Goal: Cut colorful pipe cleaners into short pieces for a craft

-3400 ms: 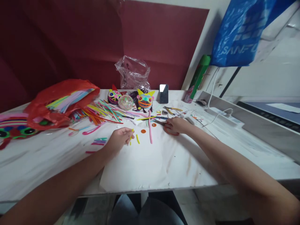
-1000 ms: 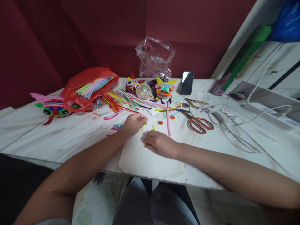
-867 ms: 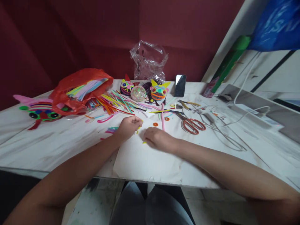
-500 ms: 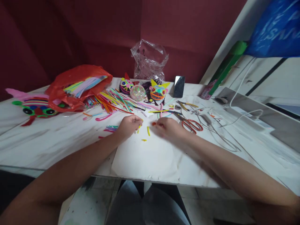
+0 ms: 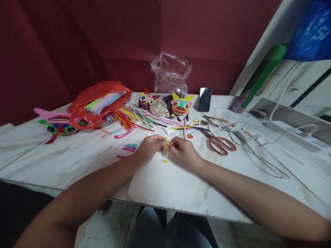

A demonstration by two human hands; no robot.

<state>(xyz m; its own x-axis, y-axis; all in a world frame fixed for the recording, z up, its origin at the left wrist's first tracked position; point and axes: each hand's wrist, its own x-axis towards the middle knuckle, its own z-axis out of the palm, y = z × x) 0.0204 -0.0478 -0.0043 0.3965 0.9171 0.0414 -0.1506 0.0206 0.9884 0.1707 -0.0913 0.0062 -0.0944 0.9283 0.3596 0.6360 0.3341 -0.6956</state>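
My left hand [image 5: 150, 147] and my right hand [image 5: 183, 152] meet over a white sheet [image 5: 168, 182] on the table. Both pinch short yellow pipe-cleaner pieces [image 5: 167, 146] held between their fingertips. One more small yellow piece [image 5: 164, 161] lies on the sheet just below them. Red-handled scissors [image 5: 220, 143] lie to the right of my right hand. A pink pipe cleaner [image 5: 185, 128] and an orange disc [image 5: 190, 136] lie just beyond my hands.
A red bag of coloured strips [image 5: 97, 103] and loose pipe cleaners [image 5: 134, 117] fill the back left, by a striped craft face [image 5: 59, 124]. Two small craft heads [image 5: 180, 106], a glitter ball [image 5: 158, 107], a clear bag [image 5: 170, 74], a phone [image 5: 204, 99], pliers [image 5: 214, 120] and cables [image 5: 258, 148] sit behind.
My right hand left the scissors on the table, came to the yellow pieces, picked one up and now meets my left hand, which stayed in place holding its piece.
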